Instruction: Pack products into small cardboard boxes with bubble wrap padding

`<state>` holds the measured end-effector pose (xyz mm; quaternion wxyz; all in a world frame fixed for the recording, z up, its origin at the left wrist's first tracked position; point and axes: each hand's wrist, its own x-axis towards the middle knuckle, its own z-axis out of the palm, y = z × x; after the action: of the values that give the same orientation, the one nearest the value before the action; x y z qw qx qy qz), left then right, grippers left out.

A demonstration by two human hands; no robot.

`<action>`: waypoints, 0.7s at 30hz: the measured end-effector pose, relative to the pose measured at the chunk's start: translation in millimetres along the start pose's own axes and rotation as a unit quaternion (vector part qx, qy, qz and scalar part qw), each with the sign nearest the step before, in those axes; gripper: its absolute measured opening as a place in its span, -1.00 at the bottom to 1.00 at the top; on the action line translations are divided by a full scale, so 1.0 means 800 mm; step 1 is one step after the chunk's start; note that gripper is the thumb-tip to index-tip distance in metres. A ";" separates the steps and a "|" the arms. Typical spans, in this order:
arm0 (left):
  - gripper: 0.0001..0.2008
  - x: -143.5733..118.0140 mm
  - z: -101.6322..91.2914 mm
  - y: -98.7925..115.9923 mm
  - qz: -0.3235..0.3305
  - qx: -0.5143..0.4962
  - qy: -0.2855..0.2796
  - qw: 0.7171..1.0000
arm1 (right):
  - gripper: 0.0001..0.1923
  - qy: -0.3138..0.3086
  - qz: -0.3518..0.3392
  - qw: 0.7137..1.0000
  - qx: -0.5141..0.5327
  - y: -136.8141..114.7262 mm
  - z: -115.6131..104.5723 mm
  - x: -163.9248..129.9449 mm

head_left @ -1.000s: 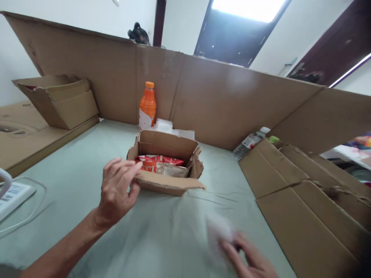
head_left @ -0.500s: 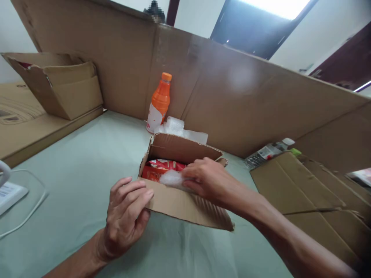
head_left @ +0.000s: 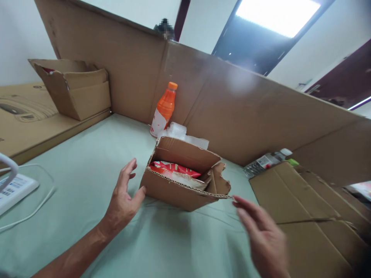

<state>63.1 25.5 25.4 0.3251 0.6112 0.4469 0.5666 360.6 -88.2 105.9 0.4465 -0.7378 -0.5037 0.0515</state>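
Observation:
A small cardboard box [head_left: 176, 193] stands on the pale green tabletop with its top open. Inside lie a red packet [head_left: 179, 168] and, in front of it, some whitish wrapping [head_left: 188, 180], partly hidden by the front wall. My left hand [head_left: 124, 195] is open at the box's left front corner, thumb tip close to the cardboard and fingers spread. On the other side my right hand [head_left: 262, 231] is open too, slightly blurred, its fingertips at the pointed right end of the front edge. Whether they touch it is hard to make out.
Behind the box are white foam wrap [head_left: 178, 131] and an orange drink bottle [head_left: 164, 110]. A clear bottle [head_left: 268, 159] lies by folded cardboard [head_left: 298, 193] on the right. Another carton [head_left: 87, 92] and a white corded device [head_left: 19, 191] are left. A tall cardboard panel [head_left: 232, 116] stands behind.
My right hand has let go of the white wrapping and moved out to the right front corner. My left hand has come off the front flap, which now stands upright.

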 end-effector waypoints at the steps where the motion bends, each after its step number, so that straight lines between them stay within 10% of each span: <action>1: -0.34 0.001 0.002 -0.004 -0.019 -0.024 -0.023 0.999 | -0.55 -0.071 0.019 0.997 0.015 0.011 0.016 -0.014; 6: -0.32 0.004 0.023 -0.008 -0.095 -0.096 -0.086 0.987 | -0.33 -0.178 0.003 0.979 0.098 0.013 0.089 -0.024; 13: -0.19 -0.089 0.049 0.048 0.005 -0.015 -0.176 0.984 | -0.46 -0.119 0.101 0.979 0.133 0.045 0.008 -0.048; 16: -0.14 -0.141 0.025 0.050 0.076 0.056 -0.192 0.977 | -0.46 -0.107 0.129 0.974 0.150 0.052 -0.009 -0.075; 21: -0.25 -0.151 -0.044 0.015 0.084 0.158 -0.092 0.980 | -0.35 -0.198 0.064 0.958 0.197 0.026 0.041 -0.077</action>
<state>35.7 -93.8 -6.8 0.2157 0.7397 0.4460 0.4554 328.2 -119.1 48.7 0.4698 -0.6411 -0.5138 0.3229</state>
